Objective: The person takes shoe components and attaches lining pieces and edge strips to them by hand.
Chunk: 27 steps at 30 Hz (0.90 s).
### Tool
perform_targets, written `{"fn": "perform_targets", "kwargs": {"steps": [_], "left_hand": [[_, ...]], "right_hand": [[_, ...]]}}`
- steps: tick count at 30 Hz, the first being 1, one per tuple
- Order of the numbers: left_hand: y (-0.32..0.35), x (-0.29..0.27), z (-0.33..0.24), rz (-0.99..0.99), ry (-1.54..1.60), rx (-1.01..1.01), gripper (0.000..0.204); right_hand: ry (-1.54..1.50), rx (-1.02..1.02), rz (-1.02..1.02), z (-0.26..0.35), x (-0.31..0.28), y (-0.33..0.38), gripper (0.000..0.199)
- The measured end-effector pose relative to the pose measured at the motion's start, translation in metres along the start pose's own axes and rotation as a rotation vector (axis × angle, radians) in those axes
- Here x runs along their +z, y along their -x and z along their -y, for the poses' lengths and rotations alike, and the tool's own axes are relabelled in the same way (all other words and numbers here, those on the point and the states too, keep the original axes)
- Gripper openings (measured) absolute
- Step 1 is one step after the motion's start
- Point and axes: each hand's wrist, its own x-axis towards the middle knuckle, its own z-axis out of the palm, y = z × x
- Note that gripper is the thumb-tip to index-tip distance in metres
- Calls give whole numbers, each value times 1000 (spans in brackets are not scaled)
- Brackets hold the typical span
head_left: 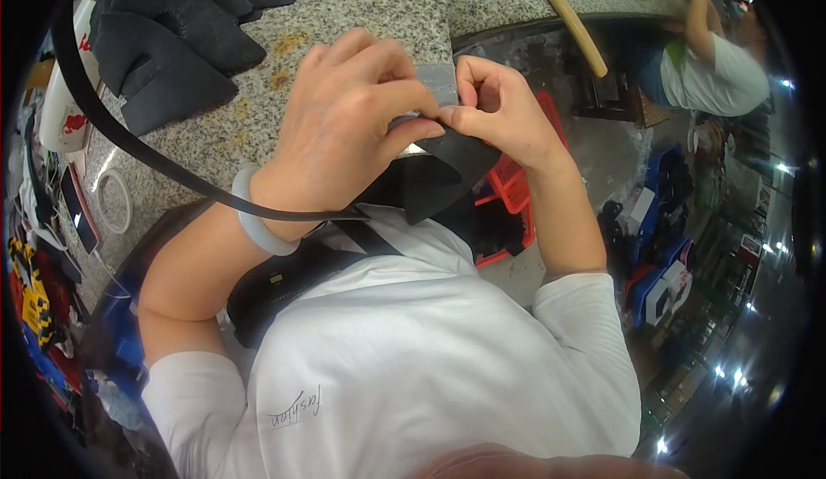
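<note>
My left hand (348, 122) is closed in a pinch at the upper edge of a black sheet piece (447, 174), which looks like leather or rubber. My right hand (503, 109), its fingers curled, pinches the same edge so that the fingertips of both hands meet. The rest of the piece hangs folded below them, over the counter's front edge. Just behind the fingertips lies a flat grey strip (437, 82), partly covered by my left hand. A pale bangle (262, 231) circles my left wrist.
Several black cut pieces (185, 49) lie overlapped on the speckled stone counter (202, 165). A tape ring (114, 199) and a phone (79, 208) are at left. A wooden handle (568, 19) juts past the counter edge. Red crates (508, 182) stand below; another person (718, 70) works far right.
</note>
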Motion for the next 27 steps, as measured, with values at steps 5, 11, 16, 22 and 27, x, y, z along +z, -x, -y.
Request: {"fn": "perform_targets", "kwargs": {"steps": [5,11,16,22,27], "left_hand": [[9,4,0,-36,-15,-44,19],[11,5,-9,-60,-76,-38,18],[15,6,-5,-90,-107,-22,19],[19,7,-7,-97,-114,-46,21],[18,6,-6,-67,-125,-14,23]], "right_hand": [[38,0,39,-1,0,-5,33],[136,-104,-3,-5,-1,-4,35],[66,-61,20,-1,-1,-8,37],[217,-136,-5,-3,1,-6,39],[28,-59,36,-7,-1,-7,39]]}}
